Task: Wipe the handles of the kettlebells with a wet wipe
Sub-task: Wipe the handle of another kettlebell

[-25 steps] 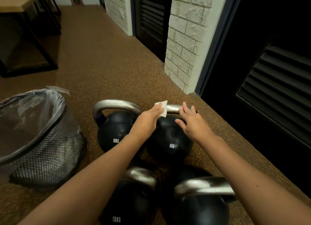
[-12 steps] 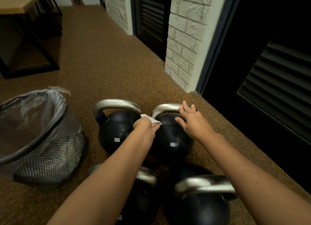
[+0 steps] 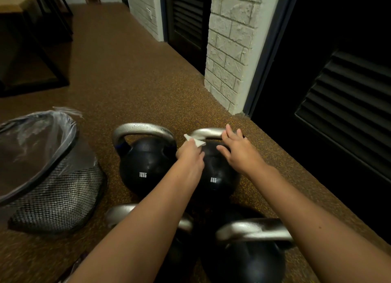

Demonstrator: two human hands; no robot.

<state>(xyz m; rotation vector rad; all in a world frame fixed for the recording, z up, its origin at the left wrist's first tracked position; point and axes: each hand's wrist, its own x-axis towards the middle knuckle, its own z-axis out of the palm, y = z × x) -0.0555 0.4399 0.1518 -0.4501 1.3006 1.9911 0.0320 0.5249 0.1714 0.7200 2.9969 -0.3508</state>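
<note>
From the head view, the left hand pinches the wet wipe against the left bend of the 8 kg kettlebell's handle. The bar runs rightward from those fingers. The right hand, fingers loosely spread and holding nothing, rests on the handle's far end, so the left is the one placed to sweep along it.

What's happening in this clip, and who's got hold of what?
A person is cleaning kettlebells on the floor. The left hand presses a wet wipe against the left end of the 8KG kettlebell's handle, while the right hand rests on the handle's other end, steadying it. A 12KG kettlebell stands beside it, two more sit nearer the camera, and a lined mesh bin stands to the left.
</note>
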